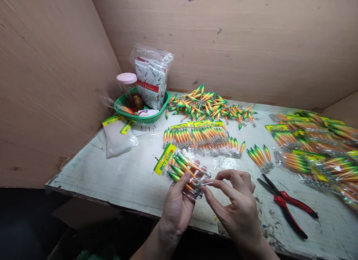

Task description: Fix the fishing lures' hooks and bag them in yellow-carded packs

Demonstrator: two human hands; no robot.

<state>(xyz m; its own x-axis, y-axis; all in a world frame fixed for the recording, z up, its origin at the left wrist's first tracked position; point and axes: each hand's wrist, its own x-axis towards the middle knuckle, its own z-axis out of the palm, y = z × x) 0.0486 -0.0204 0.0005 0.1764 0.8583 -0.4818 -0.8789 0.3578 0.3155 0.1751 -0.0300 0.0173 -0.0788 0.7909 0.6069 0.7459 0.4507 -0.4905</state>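
Note:
In my left hand (179, 206) lies a clear plastic bag of fishing lures (183, 170), its yellow "BCT LURE" header (165, 159) pointing away to the left. The lures inside are green and orange, with metal hooks gathered at the near right end. My right hand (236, 198) pinches the bag's edge beside those hooks with thumb and fingertips. Whether its fingertips also touch a hook is too small to tell. Several loose lures (258, 157) lie just beyond my right hand, and a row of lures with yellow headers (203, 137) lies behind the bag.
Red-handled pliers (286, 204) rest at the right. Filled lure packs (316, 148) cover the table's right side. A heap of loose lures (207, 105) sits at the back. A green basket (148, 119) and empty bags (120, 138) stand left, near wooden walls (223, 47).

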